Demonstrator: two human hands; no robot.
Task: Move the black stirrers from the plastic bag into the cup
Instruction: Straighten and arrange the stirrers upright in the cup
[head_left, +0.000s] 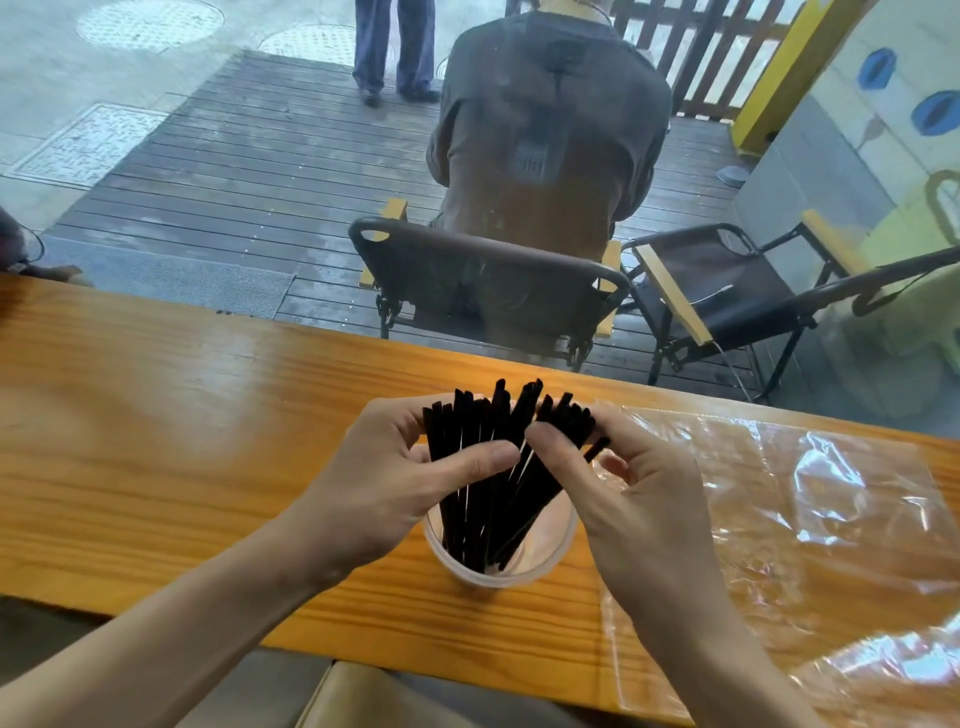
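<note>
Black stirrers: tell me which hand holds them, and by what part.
Both. The left hand and right hand curl their fingers round the black stirrers near their upper ends; the lower ends stand in the cup.

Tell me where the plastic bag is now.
In the head view, the plastic bag lies flat on the wooden counter, right of the cup, beside the right hand.

Our two bare forearms reaching in from below, our left hand (395, 467) curled with thumb stretched rightward, our right hand (628, 478) curled opposite with thumb bent inward, both hands' fingertips closed around the same bundle, thumbs nearly meeting.
</note>
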